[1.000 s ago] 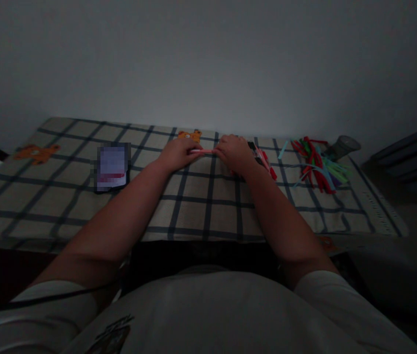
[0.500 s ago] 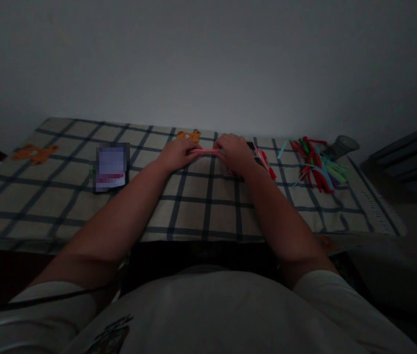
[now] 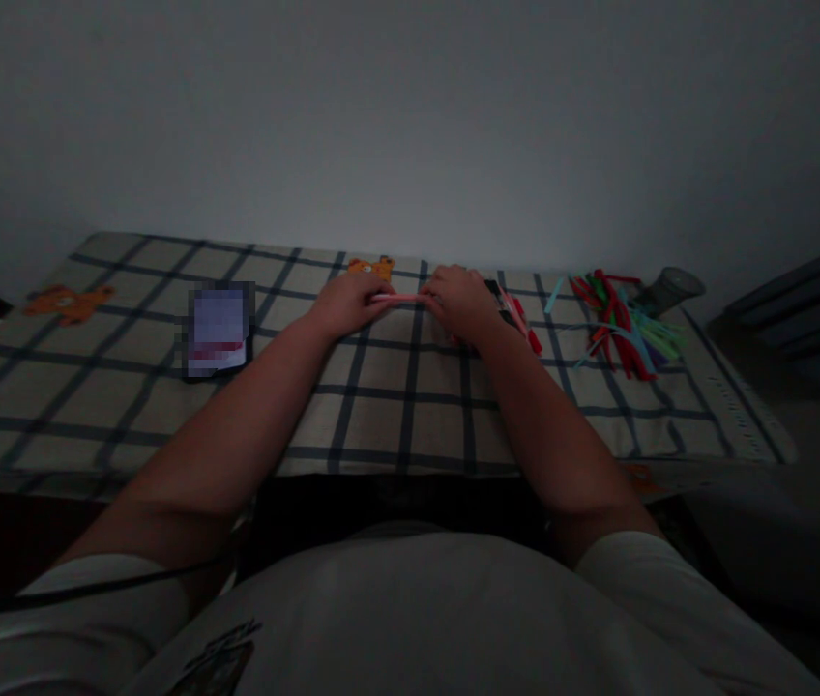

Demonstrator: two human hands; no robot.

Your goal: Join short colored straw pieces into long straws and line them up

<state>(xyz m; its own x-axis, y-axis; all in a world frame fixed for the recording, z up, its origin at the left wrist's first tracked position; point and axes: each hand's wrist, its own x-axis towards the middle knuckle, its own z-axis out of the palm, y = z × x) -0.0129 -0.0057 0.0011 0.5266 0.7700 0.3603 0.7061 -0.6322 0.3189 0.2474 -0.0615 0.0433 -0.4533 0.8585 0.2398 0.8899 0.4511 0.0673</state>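
Between my two hands a thin pink paper strip (image 3: 405, 297) is stretched level above the checked tablecloth. My left hand (image 3: 350, 304) pinches its left end, and the fingers of my right hand (image 3: 457, 298) are closed on the other end. Beyond my right wrist, partly hidden by it, lie red and pink strips (image 3: 524, 324) with something black among them. What exactly the black thing is I cannot make out.
A phone (image 3: 218, 331) with a blurred screen rests at the left. On the right lies a pile of coloured strips (image 3: 624, 329) beside a tipped-over clear glass (image 3: 673, 287). The checked tablecloth (image 3: 373, 416) reaches a grey wall (image 3: 410, 126) behind.
Almost nothing differs. Both hands keep their place with the pink strip stretched between them; only the fingers have shifted very slightly.
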